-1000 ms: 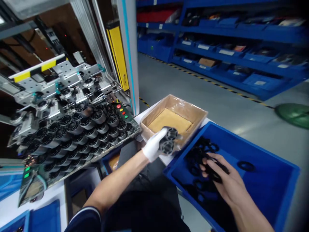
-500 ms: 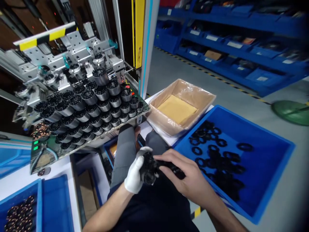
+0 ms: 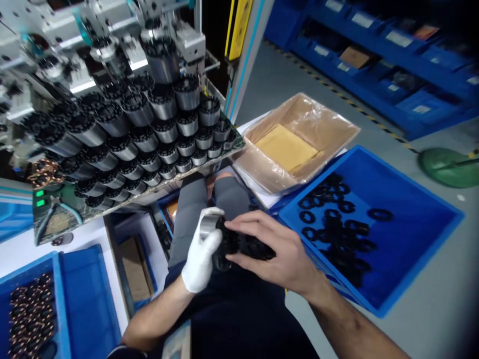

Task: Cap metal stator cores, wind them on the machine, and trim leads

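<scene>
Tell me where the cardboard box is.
Head view, right of centre: the cardboard box sits between the black-and-silver cores on its left and the blue bin of black rings on its right.

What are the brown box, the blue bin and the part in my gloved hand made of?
Brown box: cardboard, matte tan walls, lined with clear film that wrinkles and glints. Blue bin: probably moulded plastic, even colour, soft sheen. Part in the left hand: a bright silvery band, likely metal; its black end looks like plastic, though blurred.
</scene>
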{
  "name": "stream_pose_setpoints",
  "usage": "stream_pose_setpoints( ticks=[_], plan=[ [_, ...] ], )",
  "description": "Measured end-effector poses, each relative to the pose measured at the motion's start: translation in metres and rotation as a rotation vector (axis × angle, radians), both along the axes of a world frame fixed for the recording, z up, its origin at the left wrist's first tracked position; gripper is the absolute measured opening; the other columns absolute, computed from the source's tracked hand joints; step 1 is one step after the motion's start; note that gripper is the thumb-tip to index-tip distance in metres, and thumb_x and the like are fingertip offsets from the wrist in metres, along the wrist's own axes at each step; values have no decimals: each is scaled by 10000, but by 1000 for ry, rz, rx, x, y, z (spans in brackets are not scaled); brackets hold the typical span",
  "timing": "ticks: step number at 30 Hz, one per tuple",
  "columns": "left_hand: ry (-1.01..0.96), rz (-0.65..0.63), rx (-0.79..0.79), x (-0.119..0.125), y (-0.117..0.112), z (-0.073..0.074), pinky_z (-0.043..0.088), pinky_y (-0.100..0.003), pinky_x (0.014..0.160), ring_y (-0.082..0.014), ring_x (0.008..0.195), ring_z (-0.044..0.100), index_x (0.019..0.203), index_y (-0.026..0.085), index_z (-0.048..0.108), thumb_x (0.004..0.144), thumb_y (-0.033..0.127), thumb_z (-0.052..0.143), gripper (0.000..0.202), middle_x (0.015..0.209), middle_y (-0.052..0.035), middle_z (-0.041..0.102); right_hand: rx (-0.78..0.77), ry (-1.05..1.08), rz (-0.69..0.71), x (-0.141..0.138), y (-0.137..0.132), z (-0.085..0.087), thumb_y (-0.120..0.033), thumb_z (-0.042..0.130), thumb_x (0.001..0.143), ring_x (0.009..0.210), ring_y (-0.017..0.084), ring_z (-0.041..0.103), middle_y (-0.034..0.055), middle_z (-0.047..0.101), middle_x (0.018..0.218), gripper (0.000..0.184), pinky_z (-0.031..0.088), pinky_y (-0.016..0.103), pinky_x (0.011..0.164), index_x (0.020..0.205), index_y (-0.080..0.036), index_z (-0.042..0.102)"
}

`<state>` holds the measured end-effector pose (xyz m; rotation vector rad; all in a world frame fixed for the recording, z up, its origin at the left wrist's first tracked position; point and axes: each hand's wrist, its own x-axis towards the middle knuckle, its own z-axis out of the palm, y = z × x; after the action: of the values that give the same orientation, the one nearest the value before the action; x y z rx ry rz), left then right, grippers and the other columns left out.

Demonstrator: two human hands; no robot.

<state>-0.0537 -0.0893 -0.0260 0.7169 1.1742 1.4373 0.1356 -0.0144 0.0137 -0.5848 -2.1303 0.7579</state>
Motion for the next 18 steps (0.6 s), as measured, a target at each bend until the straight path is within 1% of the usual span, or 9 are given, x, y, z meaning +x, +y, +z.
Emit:
stream_pose_setpoints(
  ticks=[1, 3, 4, 5, 7, 10, 13, 15, 18],
  plan=[
    [-21, -5, -23, 0, 1, 2, 563, -390, 1269, -288, 1366, 719, 1329, 282, 805, 1033, 828, 733, 625, 1381, -60, 779, -40, 13, 1, -1, -1, 1, -305, 905, 1061, 1164, 177, 807, 90, 792, 1278, 431, 650, 246, 1087, 1452, -179, 774],
    [-100, -20, -89, 1, 3, 4, 563, -433, 1301, -303, 1384, 730, 1280, 256, 816, 1109, 845, 562, 663, 1369, -75, 793, -88, 42, -21, -3, -4, 3, -299, 955, 1014, 1131, 178, 799, 73, 784, 1252, 438, 664, 251, 1065, 1409, -202, 792],
    [-140, -28, -116, 3, 5, 5, 572, -454, 1301, -311, 1378, 743, 1259, 245, 821, 1126, 840, 518, 680, 1345, -80, 803, -99, 53, -39, -4, -5, 4, -306, 971, 999, 1119, 181, 795, 67, 783, 1242, 434, 670, 259, 1057, 1387, -214, 799],
    [-170, -38, -134, 4, 6, 6, 588, -472, 1292, -318, 1369, 755, 1247, 237, 825, 1134, 835, 501, 689, 1319, -84, 811, -106, 60, -59, -4, -6, 4, -312, 983, 988, 1114, 185, 790, 63, 783, 1239, 441, 674, 266, 1054, 1380, -222, 802],
    [-201, -36, -129, 7, 9, 6, 626, -484, 1251, -328, 1346, 773, 1231, 228, 832, 1131, 849, 493, 715, 1277, -90, 822, -114, 39, -95, -5, -7, 5, -296, 983, 986, 1117, 190, 785, 61, 784, 1254, 493, 674, 274, 1068, 1434, -233, 786],
    [-152, -2, -112, 9, 14, 5, 616, -459, 1257, -316, 1357, 759, 1250, 239, 839, 1144, 846, 482, 712, 1290, -82, 820, -114, -47, -119, -2, -5, 4, -263, 942, 1015, 1114, 196, 790, 59, 784, 1281, 532, 674, 281, 1088, 1516, -246, 761],
    [-65, 30, -90, 10, 20, 2, 566, -444, 1302, -292, 1329, 749, 1260, 260, 839, 1162, 835, 446, 703, 1284, -59, 804, -121, -47, -176, 2, 0, 2, -339, 942, 1016, 1110, 241, 795, 67, 784, 1270, 467, 700, 338, 1050, 1458, -274, 803],
    [-33, 23, -68, 11, 24, 2, 589, -462, 1270, -293, 1273, 758, 1251, 253, 831, 1169, 814, 440, 688, 1256, -62, 790, -148, -11, -228, 3, 4, 0, -396, 951, 1011, 1104, 277, 794, 71, 786, 1266, 493, 718, 392, 999, 1474, -321, 800],
    [30, 22, -68, 16, 31, 7, 641, -481, 1190, -316, 1219, 774, 1229, 226, 817, 1154, 773, 504, 634, 1213, -81, 783, -199, 15, -232, 3, 11, -1, -423, 955, 1004, 1071, 302, 789, 69, 793, 1251, 543, 725, 445, 948, 1516, -396, 773]
  ],
)
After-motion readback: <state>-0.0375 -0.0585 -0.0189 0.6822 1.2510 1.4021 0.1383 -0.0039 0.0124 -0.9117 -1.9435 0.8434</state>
